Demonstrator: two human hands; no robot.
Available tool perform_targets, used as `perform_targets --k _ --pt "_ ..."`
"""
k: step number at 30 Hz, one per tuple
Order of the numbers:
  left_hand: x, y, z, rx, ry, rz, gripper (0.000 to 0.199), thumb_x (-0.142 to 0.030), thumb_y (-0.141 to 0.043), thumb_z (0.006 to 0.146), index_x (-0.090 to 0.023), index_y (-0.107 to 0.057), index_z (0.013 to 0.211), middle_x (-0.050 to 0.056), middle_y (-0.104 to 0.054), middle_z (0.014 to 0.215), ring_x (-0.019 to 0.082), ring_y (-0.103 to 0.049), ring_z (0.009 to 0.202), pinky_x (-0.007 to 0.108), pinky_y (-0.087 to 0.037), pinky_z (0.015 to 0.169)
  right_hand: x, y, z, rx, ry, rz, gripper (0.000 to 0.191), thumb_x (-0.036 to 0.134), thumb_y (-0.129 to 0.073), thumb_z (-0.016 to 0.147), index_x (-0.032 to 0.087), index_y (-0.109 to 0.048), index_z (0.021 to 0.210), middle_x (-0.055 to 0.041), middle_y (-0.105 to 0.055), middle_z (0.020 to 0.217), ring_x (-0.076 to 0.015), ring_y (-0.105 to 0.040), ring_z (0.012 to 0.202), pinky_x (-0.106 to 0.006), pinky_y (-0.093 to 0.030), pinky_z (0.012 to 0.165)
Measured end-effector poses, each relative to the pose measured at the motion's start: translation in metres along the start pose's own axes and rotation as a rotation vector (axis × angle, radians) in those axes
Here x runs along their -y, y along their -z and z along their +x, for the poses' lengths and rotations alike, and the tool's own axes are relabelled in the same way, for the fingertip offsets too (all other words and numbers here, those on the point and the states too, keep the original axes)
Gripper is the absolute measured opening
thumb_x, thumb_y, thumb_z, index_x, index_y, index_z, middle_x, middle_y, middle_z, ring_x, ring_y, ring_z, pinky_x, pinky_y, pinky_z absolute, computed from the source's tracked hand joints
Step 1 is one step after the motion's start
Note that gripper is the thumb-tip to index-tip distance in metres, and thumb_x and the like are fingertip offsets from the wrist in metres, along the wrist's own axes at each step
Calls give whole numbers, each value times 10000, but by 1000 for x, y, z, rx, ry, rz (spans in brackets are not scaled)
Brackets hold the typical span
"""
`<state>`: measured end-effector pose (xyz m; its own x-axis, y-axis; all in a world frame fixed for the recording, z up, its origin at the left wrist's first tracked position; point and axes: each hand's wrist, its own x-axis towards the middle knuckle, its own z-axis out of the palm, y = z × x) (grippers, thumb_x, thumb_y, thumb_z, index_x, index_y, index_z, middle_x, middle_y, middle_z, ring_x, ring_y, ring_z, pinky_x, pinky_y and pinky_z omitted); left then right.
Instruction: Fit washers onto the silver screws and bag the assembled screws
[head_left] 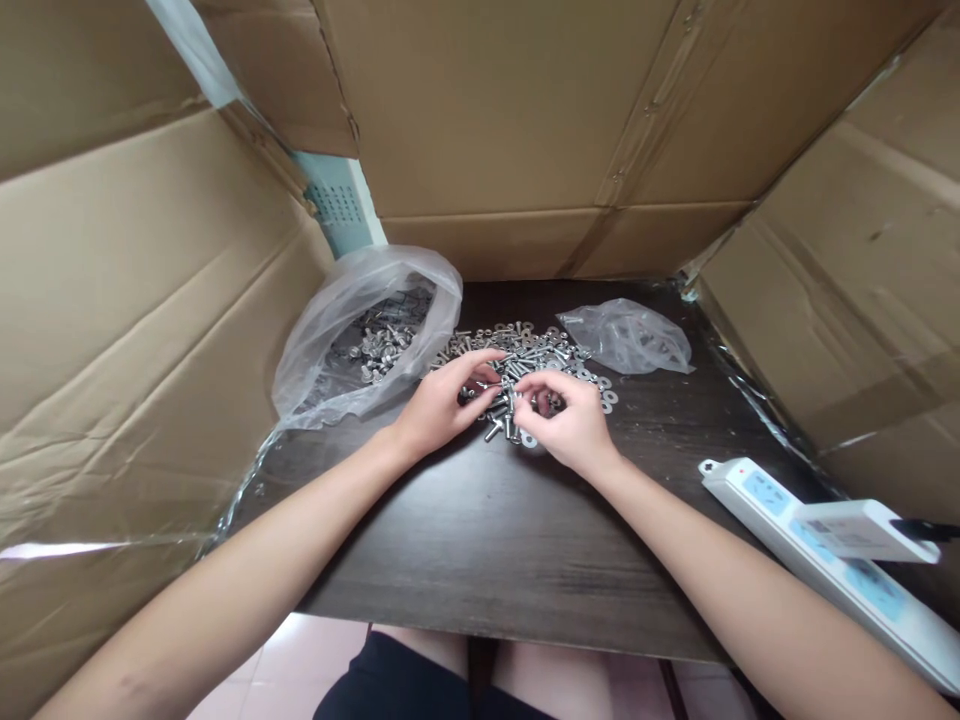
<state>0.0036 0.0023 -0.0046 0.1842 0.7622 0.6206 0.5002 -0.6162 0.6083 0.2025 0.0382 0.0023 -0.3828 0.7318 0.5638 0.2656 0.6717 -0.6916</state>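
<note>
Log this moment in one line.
left grip: at hardware pile | right grip: same pile | held pieces: unclear | larger bag: left of pile, fasteners inside | smaller bag: right of pile

Enclosed by cardboard at left, back and right. Shows a teal, perforated panel at the back left corner. Has a white power strip along the right of the dark table, with an adapter and black cable attached. Below, shows pinkish tiles.

Head-worn view, facing forward, angled down
</note>
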Motion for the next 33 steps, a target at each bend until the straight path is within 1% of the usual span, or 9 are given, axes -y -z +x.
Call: perform_targets --k 2,4,9,15,20,23,27,29,33 --pt "-1 0 0 9 -4 -11 412 -155 -659 947 -183 -550 1344 48 -738 1024 123 -725 895 243 -620 841 -3 -1 2 -54 -105 72 67 210 -651 802 206 -692 854 5 -678 710 -140 -568 572 -282 -486 558" --pt "-2 -1 -1 20 -10 -9 410 -157 -652 952 -188 -545 1347 53 -741 1035 129 -730 905 251 -621 841 -5 -3 3 -70 -125 98 81 233 -656 820 205 -706 877 -10 -707 754 -154 -617 626 -292 -526 599" --pt "-1 0 -1 24 -18 19 381 -172 -652 957 -181 -554 1324 59 -749 1037 139 -740 918 263 -618 854 -6 -5 1 -16 -65 86 95 237 -672 856 206 -736 919 -26 -756 835 -168 -668 684 -313 -567 654" --pt "-3 2 1 19 2 48 332 -171 -647 957 -172 -573 1281 60 -756 1028 141 -747 907 245 -621 812 -7 -3 1 10 -8 17 108 226 -681 895 220 -751 978 -35 -774 898 -191 -695 735 -357 -579 728" --pt "-4 3 1 26 -15 71 291 -158 -649 952 -170 -584 1236 65 -758 1046 144 -755 913 254 -624 840 -6 -1 2 27 107 -59 138 224 -644 935 226 -762 1006 -47 -770 886 -212 -676 756 -400 -566 767" --pt "-2 3 0 26 -27 69 270 -152 -660 946 -173 -592 1207 55 -759 1028 143 -758 897 254 -623 842 -7 -1 3 36 158 -88 163 223 -624 952 230 -771 1022 -61 -781 918 -230 -691 803 -424 -562 787" --pt "-2 3 0 6 -35 74 233 -137 -680 931 -166 -610 1152 47 -758 1004 139 -757 888 242 -617 837 -7 -1 3 28 216 -86 181 195 -607 969 226 -773 1034 -66 -791 952 -229 -704 825 -424 -559 795" --pt "-3 3 0 -4 -41 71 215 -129 -680 928 -160 -616 1131 45 -757 999 133 -753 885 234 -616 839 -7 -1 3 27 222 -85 181 191 -607 971 224 -772 1038 -67 -790 943 -226 -702 811 -417 -557 781" --pt "-5 2 1 -12 -59 77 172 -122 -665 935 -151 -624 1099 50 -752 994 131 -744 883 230 -612 831 -7 0 2 43 180 -123 166 225 -596 983 223 -753 1037 -65 -770 908 -228 -681 807 -403 -547 756"
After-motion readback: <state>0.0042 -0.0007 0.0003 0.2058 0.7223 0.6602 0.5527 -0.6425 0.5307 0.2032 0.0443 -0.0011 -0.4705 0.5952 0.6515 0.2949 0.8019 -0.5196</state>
